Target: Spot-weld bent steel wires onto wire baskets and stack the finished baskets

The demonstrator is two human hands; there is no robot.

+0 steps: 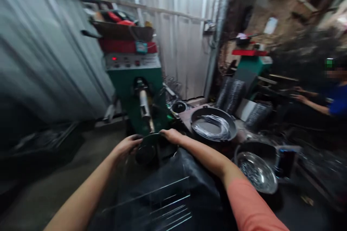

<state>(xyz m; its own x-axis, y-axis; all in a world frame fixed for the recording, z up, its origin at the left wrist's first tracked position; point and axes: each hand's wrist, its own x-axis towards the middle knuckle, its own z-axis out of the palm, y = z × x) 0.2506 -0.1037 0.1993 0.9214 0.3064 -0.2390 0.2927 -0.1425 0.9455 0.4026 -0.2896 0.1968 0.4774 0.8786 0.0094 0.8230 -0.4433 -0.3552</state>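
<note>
In the head view, my left hand [127, 147] and my right hand [171, 136] are closed on opposite sides of a thin curved wire [151, 134], which looks like part of a hoop. The wire's top lies at the tip of the long rod-shaped arm [145, 110] of a green machine [120, 90]; whether they touch, I cannot tell. Below the wire is a dark round part [145, 153], too dim to make out. Several thin straight metal rods [173, 202] lie across the dark cloth [197, 169] on my lap.
To the right, a round black pan [233, 130] holds bundled wire [223, 126]. Nearer stands a shiny metal bowl [267, 184] with small pieces. Stacked dark wire parts [234, 95] lean by a second green machine [248, 66]. Another person [337, 99] works at far right.
</note>
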